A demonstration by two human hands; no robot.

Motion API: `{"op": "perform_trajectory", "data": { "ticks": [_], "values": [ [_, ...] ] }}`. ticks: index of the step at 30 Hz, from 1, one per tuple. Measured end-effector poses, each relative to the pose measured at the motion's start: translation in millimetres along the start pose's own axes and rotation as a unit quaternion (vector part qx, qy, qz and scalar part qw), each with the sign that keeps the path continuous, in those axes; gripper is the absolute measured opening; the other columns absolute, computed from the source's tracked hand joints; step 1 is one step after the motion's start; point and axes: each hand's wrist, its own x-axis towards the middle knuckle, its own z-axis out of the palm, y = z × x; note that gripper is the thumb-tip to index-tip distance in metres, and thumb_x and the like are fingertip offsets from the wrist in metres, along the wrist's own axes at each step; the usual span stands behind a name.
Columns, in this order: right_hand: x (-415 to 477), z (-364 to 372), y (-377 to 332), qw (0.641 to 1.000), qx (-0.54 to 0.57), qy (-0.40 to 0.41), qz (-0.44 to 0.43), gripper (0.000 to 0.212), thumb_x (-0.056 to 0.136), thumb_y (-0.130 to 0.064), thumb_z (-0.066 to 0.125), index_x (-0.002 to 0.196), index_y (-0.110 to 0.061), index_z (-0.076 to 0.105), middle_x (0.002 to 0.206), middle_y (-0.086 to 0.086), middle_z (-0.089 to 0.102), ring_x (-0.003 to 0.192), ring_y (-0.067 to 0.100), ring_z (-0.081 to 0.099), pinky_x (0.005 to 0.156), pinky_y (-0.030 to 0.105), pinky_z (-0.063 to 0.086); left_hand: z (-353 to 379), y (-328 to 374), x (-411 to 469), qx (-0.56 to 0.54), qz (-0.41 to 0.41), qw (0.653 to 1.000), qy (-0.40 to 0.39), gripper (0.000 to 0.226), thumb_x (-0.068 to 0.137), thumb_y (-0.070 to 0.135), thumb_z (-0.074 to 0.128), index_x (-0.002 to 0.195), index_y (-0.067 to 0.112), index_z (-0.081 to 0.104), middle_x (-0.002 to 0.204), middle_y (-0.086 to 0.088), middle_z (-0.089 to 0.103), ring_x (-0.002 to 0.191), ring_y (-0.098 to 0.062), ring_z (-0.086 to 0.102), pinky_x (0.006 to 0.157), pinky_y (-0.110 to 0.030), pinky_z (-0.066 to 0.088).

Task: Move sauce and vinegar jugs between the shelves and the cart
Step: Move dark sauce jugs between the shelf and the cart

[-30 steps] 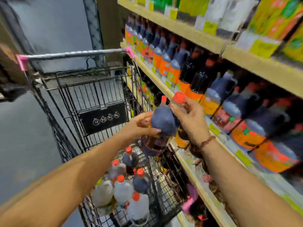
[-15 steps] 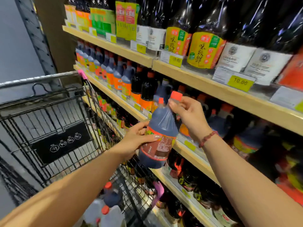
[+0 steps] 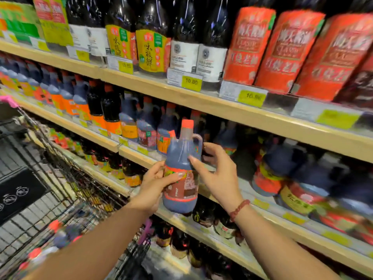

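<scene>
A dark sauce jug (image 3: 182,158) with an orange cap and a side handle is upright in front of the middle shelf (image 3: 139,153). My left hand (image 3: 156,183) grips its labelled lower body from the left. My right hand (image 3: 218,172) rests against its right side, thumb on the shoulder, fingers spread behind it near the handle. The wire cart (image 3: 50,178) stands at the lower left, with several orange-capped jugs (image 3: 54,235) in its basket, blurred.
Rows of dark sauce jugs (image 3: 147,128) fill the middle shelf on both sides of the held one. Tall bottles and red-labelled packs (image 3: 282,51) line the upper shelf (image 3: 222,110). More bottles (image 3: 201,215) sit on the lower shelf behind my wrists.
The jug rose from above the cart to the middle shelf's front. My right hand left the cap and dropped to the jug's side. The view swung right, away from the cart.
</scene>
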Motion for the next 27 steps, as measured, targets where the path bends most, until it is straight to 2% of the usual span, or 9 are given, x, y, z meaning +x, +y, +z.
{"op": "perform_trajectory", "data": {
  "ticks": [3,6,10,13,16,18,20,22,27],
  "values": [
    [-24.5,-15.0,14.2,0.999,-0.023,0.007,0.025,0.046,0.079,-0.047,0.066,0.116,-0.021,0.060,0.113,-0.007,0.065,0.104,0.008,0.061,0.089,0.037,0.052,20.9,-6.8,6.1,-0.002,-0.003,1.000,-0.017,0.049,0.063,0.011,0.080,0.107,0.011,0.059,0.102,-0.014,0.072,0.092,-0.026,0.070,0.077,-0.037,0.057],
    [-35.3,-25.6,22.1,0.998,-0.034,0.002,0.045,0.060,0.074,-0.050,0.067,0.128,-0.029,0.054,0.120,-0.010,0.065,0.109,0.006,0.061,0.089,0.037,0.052,44.4,-11.0,15.4,-0.004,0.007,1.000,-0.024,0.047,0.056,0.009,0.078,0.099,0.011,0.059,0.089,-0.009,0.075,0.079,-0.019,0.071,0.073,-0.033,0.056],
    [-35.3,-35.7,19.4,0.996,-0.056,0.032,0.059,0.078,0.064,-0.049,0.073,0.134,-0.029,0.047,0.121,-0.007,0.065,0.110,0.009,0.061,0.089,0.033,0.052,73.7,-16.6,23.2,0.014,0.015,0.999,-0.027,0.045,0.066,-0.003,0.076,0.104,0.006,0.055,0.088,-0.011,0.073,0.079,-0.023,0.069,0.071,-0.033,0.056],
    [-30.8,-42.5,17.3,0.992,-0.087,0.072,0.053,0.068,0.063,-0.034,0.080,0.125,-0.028,0.052,0.107,-0.007,0.068,0.098,0.011,0.064,0.081,0.031,0.054,88.6,-16.0,24.8,0.047,0.024,0.998,-0.037,0.053,0.061,0.008,0.083,0.106,0.009,0.056,0.095,-0.011,0.070,0.081,-0.018,0.070,0.066,-0.027,0.054],
    [-25.1,-49.1,19.4,0.991,-0.083,0.086,0.067,0.066,0.061,-0.036,0.084,0.120,-0.027,0.056,0.093,-0.015,0.065,0.082,-0.004,0.062,0.074,0.019,0.053,92.2,-12.8,28.2,0.040,0.004,0.998,-0.057,0.041,0.071,0.019,0.078,0.106,0.012,0.058,0.095,-0.006,0.071,0.075,-0.011,0.071,0.058,-0.022,0.053],
    [-19.7,-51.0,22.6,0.990,-0.072,0.094,0.074,0.069,0.059,-0.041,0.085,0.120,-0.026,0.056,0.095,-0.015,0.067,0.081,-0.010,0.061,0.070,0.009,0.050,91.8,-10.7,32.5,0.048,-0.019,0.997,-0.063,0.027,0.078,0.036,0.071,0.095,0.018,0.061,0.093,-0.003,0.071,0.083,-0.017,0.069,0.070,-0.032,0.054],
    [-13.4,-51.7,26.5,0.990,-0.058,0.095,0.091,0.075,0.058,-0.043,0.085,0.123,-0.023,0.055,0.102,-0.014,0.066,0.087,-0.006,0.062,0.074,0.010,0.051,91.3,-8.6,39.3,0.063,-0.031,0.996,-0.063,0.029,0.078,0.050,0.065,0.082,0.021,0.059,0.093,-0.005,0.071,0.089,-0.024,0.067,0.079,-0.043,0.052],
    [-6.8,-52.7,29.9,0.988,-0.041,0.095,0.110,0.078,0.057,-0.041,0.087,0.124,-0.019,0.054,0.107,-0.011,0.066,0.093,0.000,0.063,0.079,0.016,0.053,90.7,-4.1,45.5,0.073,-0.031,0.994,-0.069,0.034,0.070,0.054,0.066,0.078,0.022,0.059,0.092,-0.005,0.071,0.088,-0.025,0.067,0.081,-0.047,0.054],
    [14.1,-57.8,39.0,0.984,0.014,0.102,0.146,0.069,0.057,-0.034,0.088,0.113,-0.010,0.056,0.103,-0.003,0.067,0.092,0.003,0.064,0.076,0.019,0.055,90.4,6.3,61.0,0.109,-0.031,0.990,-0.088,0.044,0.075,0.041,0.073,0.112,0.018,0.064,0.102,-0.006,0.073,0.097,-0.026,0.069,0.085,-0.049,0.056]
  ]
}}
